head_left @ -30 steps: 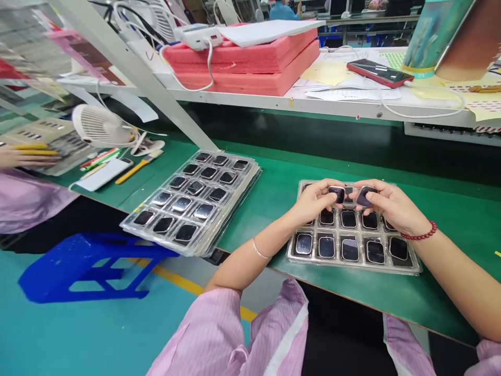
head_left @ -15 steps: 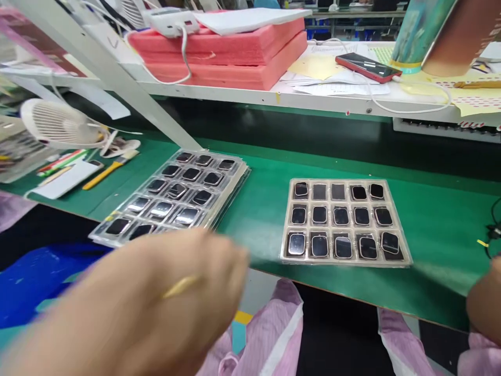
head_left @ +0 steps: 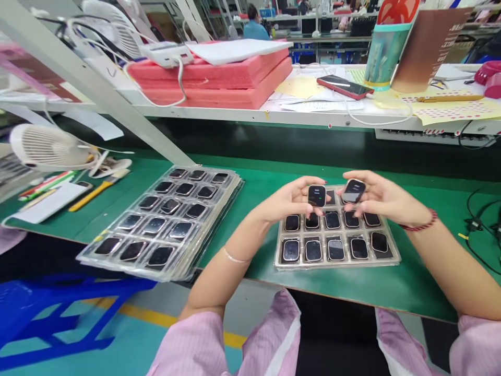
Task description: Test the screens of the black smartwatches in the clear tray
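Observation:
My left hand [head_left: 293, 201] grips a smartwatch [head_left: 317, 196] by its edges, its dark screen facing me with small lit marks. A second smartwatch [head_left: 354, 191], slightly tilted, is between the fingers and thumb of my right hand [head_left: 378, 196]. Both hands are above the back part of a clear plastic tray [head_left: 336, 264], whose compartments hold dark square watch faces. My wrists and fingers cover part of its back row. On the left lies a stack of similar clear trays [head_left: 156, 271], the top one filled with dark watch faces.
A white shelf [head_left: 301, 115] runs behind, carrying red foam blocks [head_left: 219, 78], a phone [head_left: 344, 86] and a teal cup [head_left: 387, 57]. Left are a small fan [head_left: 55, 146] and a yellow-handled brush [head_left: 94, 193]. Black cables [head_left: 475, 224] lie right; a blue stool [head_left: 70, 313] stands below.
My left hand has swung from the near left over to the right-hand tray, and my right hand has come in from the right edge. A watch now shows in each hand. The view has shifted.

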The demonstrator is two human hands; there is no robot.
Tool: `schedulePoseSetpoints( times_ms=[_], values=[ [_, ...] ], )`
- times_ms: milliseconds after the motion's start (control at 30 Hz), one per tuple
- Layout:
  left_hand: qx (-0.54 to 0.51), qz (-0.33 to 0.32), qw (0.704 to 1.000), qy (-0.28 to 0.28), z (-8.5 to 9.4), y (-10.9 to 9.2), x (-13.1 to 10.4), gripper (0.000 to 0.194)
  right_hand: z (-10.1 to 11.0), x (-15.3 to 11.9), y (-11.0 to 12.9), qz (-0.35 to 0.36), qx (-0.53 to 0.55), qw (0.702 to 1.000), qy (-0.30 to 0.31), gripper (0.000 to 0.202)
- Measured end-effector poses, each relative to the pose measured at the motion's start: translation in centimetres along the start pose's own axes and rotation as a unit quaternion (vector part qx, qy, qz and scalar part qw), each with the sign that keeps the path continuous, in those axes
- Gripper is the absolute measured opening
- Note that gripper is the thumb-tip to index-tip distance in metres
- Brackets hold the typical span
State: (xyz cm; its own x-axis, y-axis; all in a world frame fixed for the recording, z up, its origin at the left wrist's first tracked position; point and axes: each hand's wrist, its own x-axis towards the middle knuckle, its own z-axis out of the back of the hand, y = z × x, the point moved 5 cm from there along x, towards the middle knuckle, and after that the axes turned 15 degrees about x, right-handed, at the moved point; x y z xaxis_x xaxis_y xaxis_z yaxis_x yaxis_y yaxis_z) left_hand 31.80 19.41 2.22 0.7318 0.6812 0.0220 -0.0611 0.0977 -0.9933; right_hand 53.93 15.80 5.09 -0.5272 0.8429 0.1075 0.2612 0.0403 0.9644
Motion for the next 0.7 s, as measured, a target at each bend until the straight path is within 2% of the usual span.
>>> schedulePoseSetpoints(
  times_ms=[67, 133, 233, 467, 700],
  values=[
    [0.020, 0.026, 0.999, -0.038, 0.4, 2.7, 2.0, 0.074, 1.5, 1.8, -2.7, -0.022, -0.013, 0.998, -0.050, 0.057],
    [0.047, 0.044, 0.995, -0.079, 0.6, 5.0, 2.9, 0.064, 2.9, 3.1, -5.1, -0.039, -0.042, 0.994, -0.091, 0.044],
    [0.076, 0.057, 0.989, -0.113, 0.3, 6.7, 3.0, 0.046, 3.9, 3.9, -7.4, -0.037, -0.068, 0.991, -0.110, 0.033],
    [0.063, 0.058, 0.985, -0.149, -0.4, 7.1, 3.0, 0.038, 4.1, 3.9, -9.5, -0.035, -0.066, 0.991, -0.112, 0.042],
    [0.025, 0.033, 0.985, -0.169, -0.4, 7.4, 3.0, 0.037, 4.0, 3.9, -9.7, -0.032, -0.088, 0.989, -0.111, 0.046]
  ],
)
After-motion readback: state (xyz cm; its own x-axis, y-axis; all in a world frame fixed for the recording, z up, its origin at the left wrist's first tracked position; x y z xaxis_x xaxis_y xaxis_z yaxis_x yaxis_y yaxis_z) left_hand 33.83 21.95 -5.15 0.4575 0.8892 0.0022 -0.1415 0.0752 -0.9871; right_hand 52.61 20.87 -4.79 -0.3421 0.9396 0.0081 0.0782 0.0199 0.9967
